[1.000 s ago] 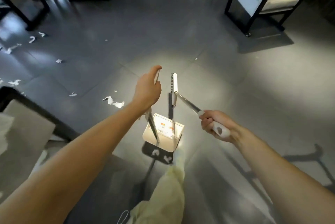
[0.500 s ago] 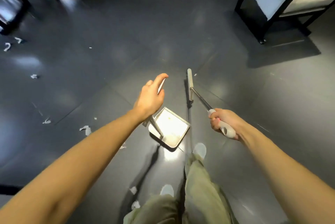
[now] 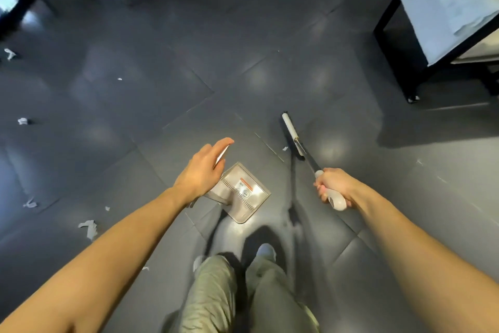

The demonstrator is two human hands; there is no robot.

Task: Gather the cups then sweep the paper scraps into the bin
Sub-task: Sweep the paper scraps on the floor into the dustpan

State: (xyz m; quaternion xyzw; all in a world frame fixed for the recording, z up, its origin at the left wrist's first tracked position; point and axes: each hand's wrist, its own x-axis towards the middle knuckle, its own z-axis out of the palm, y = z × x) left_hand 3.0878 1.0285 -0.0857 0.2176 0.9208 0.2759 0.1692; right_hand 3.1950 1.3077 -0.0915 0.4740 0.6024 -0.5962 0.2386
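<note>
**Dark floor point(image 3: 135, 95) dotted with scraps point(image 3: 87, 227)**

The floor lies wide open ahead, black table frames point(image 3: 397, 57) at its edges. Our right hand point(image 3: 333, 188) clenches the broom point(image 3: 291, 135); our left hand point(image 3: 201, 170) holds the dustpan point(image 3: 243, 192) by its handle. The scraps, scattered to our left, look featherlight and limp; we would sweep low and gently.

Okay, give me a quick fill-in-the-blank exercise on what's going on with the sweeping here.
1. The right hand grips the broom by its ____.
2. The left hand holds the handle of the ____.
3. Most of the paper scraps lie on the floor to the person's ____.

Missing words: handle; dustpan; left.
</note>
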